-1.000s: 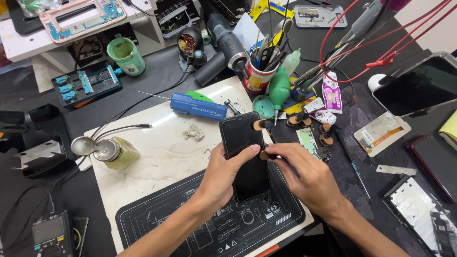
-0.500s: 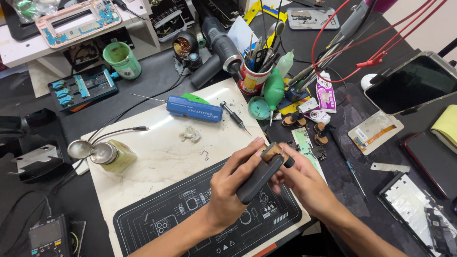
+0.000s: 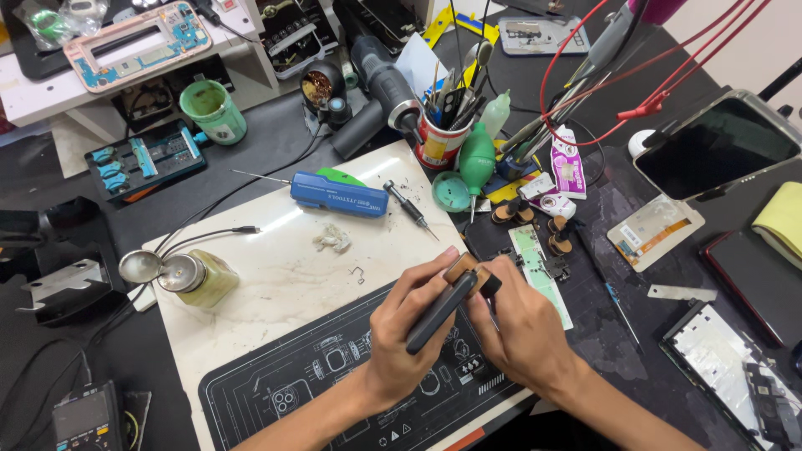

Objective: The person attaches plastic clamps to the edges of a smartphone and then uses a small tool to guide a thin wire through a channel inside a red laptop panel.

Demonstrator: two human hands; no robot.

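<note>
Both hands grasp a dark phone [image 3: 440,311] tilted on edge above the black work mat [image 3: 276,384], the left hand [image 3: 405,334] wrapped around its lower half, the right hand [image 3: 518,330] pinching its top end beside a small brown clamp [image 3: 461,268].

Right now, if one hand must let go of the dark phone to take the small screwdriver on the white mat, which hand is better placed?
Probably the right hand: the screwdriver lies just above it, and the left hand wraps the phone body, while the right only pinches its upper end.
</note>
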